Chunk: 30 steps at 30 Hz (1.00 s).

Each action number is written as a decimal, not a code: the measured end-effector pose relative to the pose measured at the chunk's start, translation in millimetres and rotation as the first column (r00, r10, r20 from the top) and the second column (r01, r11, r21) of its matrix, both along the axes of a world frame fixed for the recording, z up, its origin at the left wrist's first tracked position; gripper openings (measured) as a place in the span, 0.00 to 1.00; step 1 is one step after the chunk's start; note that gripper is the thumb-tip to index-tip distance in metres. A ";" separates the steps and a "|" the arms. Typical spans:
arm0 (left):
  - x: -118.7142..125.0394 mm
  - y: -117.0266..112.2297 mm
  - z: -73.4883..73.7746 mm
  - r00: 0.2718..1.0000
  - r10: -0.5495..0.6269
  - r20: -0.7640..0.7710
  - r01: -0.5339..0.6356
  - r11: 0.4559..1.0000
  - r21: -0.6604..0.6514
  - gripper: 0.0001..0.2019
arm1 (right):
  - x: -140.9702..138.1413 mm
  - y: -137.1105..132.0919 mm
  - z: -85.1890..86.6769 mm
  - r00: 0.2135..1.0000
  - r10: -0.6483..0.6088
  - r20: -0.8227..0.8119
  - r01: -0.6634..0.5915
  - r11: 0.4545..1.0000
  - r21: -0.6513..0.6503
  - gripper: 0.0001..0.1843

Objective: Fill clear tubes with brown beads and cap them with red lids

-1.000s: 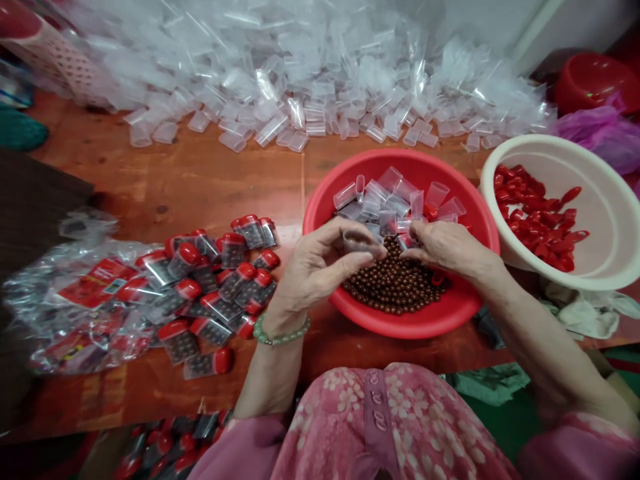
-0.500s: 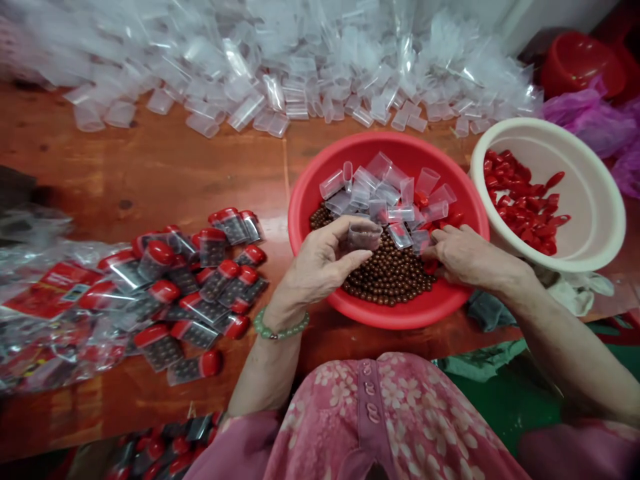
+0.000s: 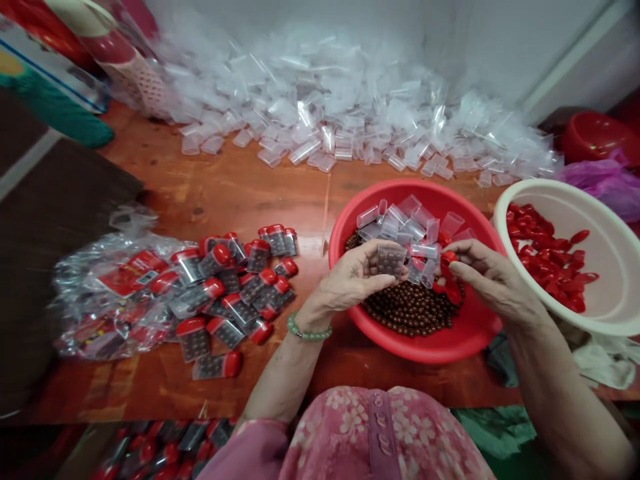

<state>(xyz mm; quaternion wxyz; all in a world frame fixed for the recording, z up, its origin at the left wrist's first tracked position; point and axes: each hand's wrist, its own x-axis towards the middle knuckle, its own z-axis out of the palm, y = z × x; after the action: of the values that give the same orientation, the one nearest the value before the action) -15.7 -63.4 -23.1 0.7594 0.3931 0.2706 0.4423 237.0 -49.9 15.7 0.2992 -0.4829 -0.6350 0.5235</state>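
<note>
My left hand (image 3: 357,275) grips a small clear plastic container (image 3: 391,260) with brown balls inside, held over the red basin (image 3: 425,350). A red cap (image 3: 449,261) is pinched in my right hand (image 3: 493,277), a short way right of the container. Beneath both hands, the basin holds a heap of brown balls (image 3: 407,313), several empty clear containers (image 3: 415,223) and more red caps (image 3: 453,292). Farther left on the table lie filled containers with red caps (image 3: 243,290).
A white basin (image 3: 617,267) of red caps stands right of the red one. Clear containers (image 3: 325,113) are piled along the wall. Plastic bags with red labels (image 3: 133,273) lie at the left of the wooden table (image 3: 200,193). More capped containers (image 3: 165,447) sit below its edge.
My right hand has lifted a red cap out of the basin. The container in my left hand has turned and now shows balls inside. The camera view has shifted left and up.
</note>
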 end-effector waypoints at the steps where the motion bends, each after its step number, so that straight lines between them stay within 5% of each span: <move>1: -0.2 -0.3 0.1 1.000 -0.002 0.000 0.002 1.000 0.000 0.22 | -8.0 -0.5 0.9 0.996 -0.033 -0.088 0.031 0.999 -0.032 0.15; 7: -1.6 -4.0 6.6 0.997 -0.056 -0.060 0.056 0.998 0.004 0.18 | -43.2 -4.3 9.2 0.924 -0.176 -0.338 0.140 0.982 -0.130 0.14; 16: 2.2 -4.0 9.9 0.987 -0.004 -0.160 0.014 0.998 0.063 0.18 | -57.1 1.4 7.7 0.943 -0.128 -0.307 0.095 0.988 -0.120 0.16; 22: 0.1 -4.6 9.0 0.942 -0.053 -0.332 0.132 0.966 0.221 0.13 | -60.8 6.0 -0.8 0.969 -0.076 -0.233 0.050 0.992 -0.116 0.18; 27: 0.6 -3.8 9.9 0.922 -0.043 -0.385 0.140 0.963 0.229 0.12 | -66.1 0.8 0.4 0.996 -0.078 -0.042 0.082 0.990 0.117 0.20; 30: 0.7 -2.9 8.8 0.917 0.002 -0.400 0.105 0.964 0.245 0.11 | -67.6 -2.6 1.3 0.988 -0.075 0.134 0.013 0.910 0.414 0.15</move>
<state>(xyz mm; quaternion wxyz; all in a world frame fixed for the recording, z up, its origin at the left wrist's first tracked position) -15.0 -66.3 -14.2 0.6417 0.5781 0.3474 0.3650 169.4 -52.5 17.0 0.3583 -0.4603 -0.7404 0.3339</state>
